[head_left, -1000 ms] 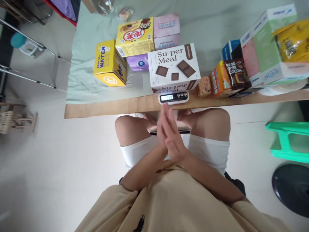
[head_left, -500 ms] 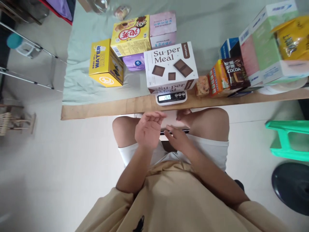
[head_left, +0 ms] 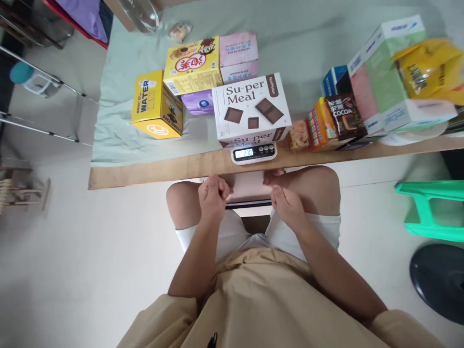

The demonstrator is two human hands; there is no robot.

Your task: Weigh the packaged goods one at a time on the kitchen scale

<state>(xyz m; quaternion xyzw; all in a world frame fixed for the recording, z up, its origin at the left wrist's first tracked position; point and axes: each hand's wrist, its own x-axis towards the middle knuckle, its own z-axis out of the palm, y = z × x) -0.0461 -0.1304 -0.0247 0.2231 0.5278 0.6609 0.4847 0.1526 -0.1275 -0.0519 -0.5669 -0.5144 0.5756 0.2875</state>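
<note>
My left hand [head_left: 212, 197] is curled into a fist above my left knee, just short of the table edge. My right hand [head_left: 289, 207] is also closed, over my right thigh. Neither hand touches anything on the table, and no object shows in them. Closest to them is a small white kitchen scale [head_left: 254, 153] at the table's front edge, its lit display seeming to read 270. A white Su-per Meal box [head_left: 250, 108] with brown squares printed on it rests on the scale and hides most of its plate.
Left of the scale stand two yellow boxes [head_left: 157, 104], a purple pack [head_left: 199, 102] and a pink box [head_left: 238, 50]. To the right are a wrapped snack [head_left: 299, 135], an orange-and-brown cocoa pack [head_left: 337, 121], a tall green-pink box [head_left: 380, 79] and a yellow bag [head_left: 427, 70]. A green stool [head_left: 431, 208] is on the floor.
Both hands have gone from open to closed fists and moved farther apart. The scale's reading has changed from 269 to about 270. The view has shifted slightly.
</note>
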